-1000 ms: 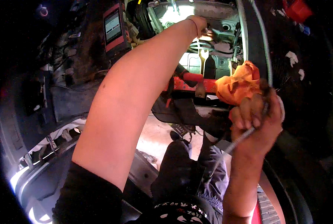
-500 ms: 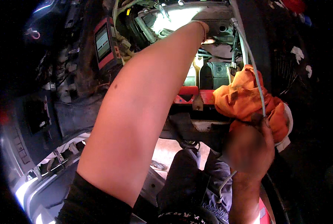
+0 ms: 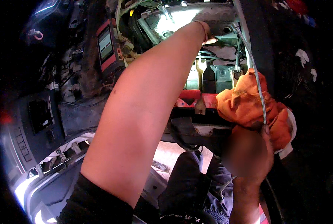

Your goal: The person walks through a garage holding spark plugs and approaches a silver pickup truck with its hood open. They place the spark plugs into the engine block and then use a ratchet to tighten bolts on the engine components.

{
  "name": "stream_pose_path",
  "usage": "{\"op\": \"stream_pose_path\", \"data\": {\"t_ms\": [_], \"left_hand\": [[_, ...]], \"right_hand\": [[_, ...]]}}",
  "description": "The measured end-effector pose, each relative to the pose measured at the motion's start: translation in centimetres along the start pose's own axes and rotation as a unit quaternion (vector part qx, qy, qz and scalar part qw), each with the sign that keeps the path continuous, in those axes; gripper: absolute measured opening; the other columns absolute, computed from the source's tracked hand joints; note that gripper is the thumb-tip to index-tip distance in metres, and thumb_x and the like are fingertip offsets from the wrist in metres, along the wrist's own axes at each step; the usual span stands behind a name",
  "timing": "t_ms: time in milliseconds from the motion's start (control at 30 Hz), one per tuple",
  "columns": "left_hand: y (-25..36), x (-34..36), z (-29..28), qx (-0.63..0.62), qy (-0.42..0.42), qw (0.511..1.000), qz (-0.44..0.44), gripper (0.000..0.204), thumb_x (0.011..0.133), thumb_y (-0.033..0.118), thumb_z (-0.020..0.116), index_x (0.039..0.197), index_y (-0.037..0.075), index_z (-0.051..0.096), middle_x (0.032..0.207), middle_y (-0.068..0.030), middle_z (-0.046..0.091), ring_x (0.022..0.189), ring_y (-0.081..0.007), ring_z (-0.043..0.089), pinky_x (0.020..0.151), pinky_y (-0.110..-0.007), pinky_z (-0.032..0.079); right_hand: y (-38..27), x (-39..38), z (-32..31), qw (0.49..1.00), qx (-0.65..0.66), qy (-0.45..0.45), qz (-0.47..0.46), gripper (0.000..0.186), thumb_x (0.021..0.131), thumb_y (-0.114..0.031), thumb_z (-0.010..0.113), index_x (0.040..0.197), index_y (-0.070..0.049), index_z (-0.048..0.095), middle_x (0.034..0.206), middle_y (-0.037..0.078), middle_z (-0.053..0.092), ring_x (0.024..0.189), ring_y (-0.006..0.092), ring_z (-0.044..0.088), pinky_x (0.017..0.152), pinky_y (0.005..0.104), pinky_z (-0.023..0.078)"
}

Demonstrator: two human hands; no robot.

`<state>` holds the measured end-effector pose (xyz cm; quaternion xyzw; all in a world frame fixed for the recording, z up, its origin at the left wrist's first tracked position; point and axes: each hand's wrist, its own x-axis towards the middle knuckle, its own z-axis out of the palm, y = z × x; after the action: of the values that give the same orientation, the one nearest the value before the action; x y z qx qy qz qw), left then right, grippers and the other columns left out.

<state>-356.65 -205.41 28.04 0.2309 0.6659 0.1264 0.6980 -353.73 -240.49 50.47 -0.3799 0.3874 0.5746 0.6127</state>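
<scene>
- The grey flexible tube point(image 3: 257, 78) runs ahead of the right hand point(image 3: 250, 155), with a length showing below it too.
- The right hand is wrapped round the tube, its fingers blurred.
- An orange cloth point(image 3: 241, 102) lies just beyond the right hand.
- The left hand point(image 3: 208, 34) is far forward, mostly hidden; I cannot tell its grip.
- A fork-ended metal piece point(image 3: 200, 82) sits nearer than the left hand.

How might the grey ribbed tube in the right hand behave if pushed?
The grey ribbed tube would probably flex, since it curves above the right hand. It seems unlikely to slip easily, given its ridged surface.
</scene>
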Motion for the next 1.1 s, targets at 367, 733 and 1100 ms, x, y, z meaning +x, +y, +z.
{"op": "stream_pose_path", "data": {"t_ms": [367,733,1100], "left_hand": [[0.3,0.9,1.2,0.164,0.16,0.973,0.015,0.034,0.099,0.025,0.047,0.094,-0.005,0.063,0.074,-0.0168,0.069,0.055,-0.029,0.067,0.05,-0.044,0.059],[0.7,1.7,0.7,0.753,0.217,0.613,0.098,0.026,0.088,0.041,0.063,0.092,0.018,0.073,0.085,-0.001,0.072,0.074,-0.0108,0.067,0.068,-0.031,0.055],[0.1,-2.0,0.5,0.715,0.232,0.626,0.207,0.03,0.089,0.034,0.06,0.11,0.016,0.071,0.118,-0.0061,0.067,0.109,-0.0225,0.064,0.088,-0.036,0.052]], "right_hand": [[-0.1,1.2,-1.9,0.995,-0.073,-0.055,-0.029,0.046,0.098,-0.047,0.04,0.066,-0.014,0.046,0.05,-0.003,0.037,0.038,0.0123,0.037,0.036,0.0263,0.03],[0.5,2.2,-3.9,0.918,-0.325,0.066,-0.218,0.043,0.098,-0.045,0.045,0.065,-0.017,0.049,0.049,-0.005,0.036,0.037,0.0111,0.037,0.036,0.0248,0.029],[-0.2,1.1,-4.3,0.965,-0.193,0.015,-0.177,0.022,0.097,-0.027,0.051,0.094,-0.006,0.059,0.072,0.006,0.058,0.062,0.0159,0.058,0.056,0.0292,0.05]]}}
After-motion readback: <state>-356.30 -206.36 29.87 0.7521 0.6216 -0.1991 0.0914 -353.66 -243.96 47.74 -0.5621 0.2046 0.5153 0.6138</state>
